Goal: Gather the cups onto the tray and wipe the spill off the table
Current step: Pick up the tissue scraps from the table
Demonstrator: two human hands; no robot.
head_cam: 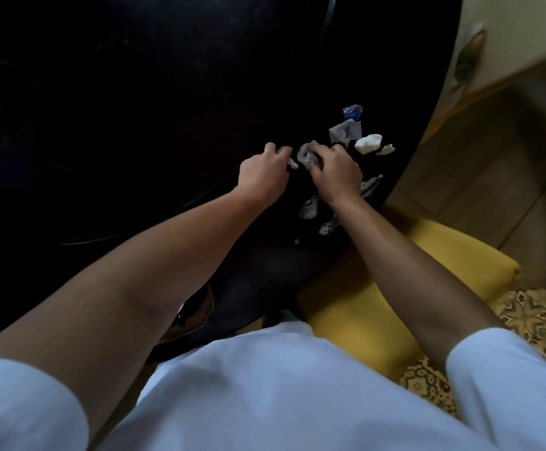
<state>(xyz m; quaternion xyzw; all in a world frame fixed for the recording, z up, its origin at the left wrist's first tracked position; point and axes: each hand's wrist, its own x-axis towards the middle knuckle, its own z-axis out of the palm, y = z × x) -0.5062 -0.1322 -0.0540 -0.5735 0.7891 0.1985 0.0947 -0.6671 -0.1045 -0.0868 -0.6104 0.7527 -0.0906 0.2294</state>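
Both my hands reach over a dark, glossy table (135,125) near its right edge. My left hand (263,172) pinches a small white scrap between fingertips. My right hand (336,172) is closed on a crumpled grey-white tissue (307,153), pressed at the tabletop. Beyond my right hand lie a grey paper scrap (344,131), a white wad (367,143), a smaller white bit (385,149) and a blue wrapper (353,112). Pale puddles of the spill (309,206) sit near my right wrist, with a streak (370,185) on its right. No cups or tray are in view.
A yellow chair seat (379,288) stands tucked against the table's right edge, below my right forearm. A patterned rug (532,323) covers the floor at the right. Pale floor tiles (493,164) and a wall lie beyond the table edge.
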